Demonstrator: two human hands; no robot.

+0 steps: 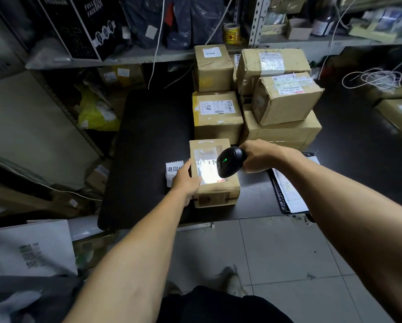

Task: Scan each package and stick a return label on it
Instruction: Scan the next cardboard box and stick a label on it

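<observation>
A small cardboard package (pixel 218 190) lies near the front edge of the black table (pixel 148 148). My right hand (pixel 260 157) grips a black barcode scanner (pixel 230 160) just above the package; its white light falls on the shipping label (pixel 208 172). My left hand (pixel 187 178) holds the package's left side, thumb on the top edge. A white return label sheet (pixel 172 170) with printed characters lies on the table just left of the package, partly hidden by my left hand.
Several more cardboard packages (pixel 216 113) are stacked behind and to the right (pixel 286 99). A black mailer with papers (pixel 288 194) lies at the table's right front. Shelves (pixel 130 58) with boxes, bags and a tape roll (pixel 231 33) stand behind. White cable coils (pixel 372 78) at right.
</observation>
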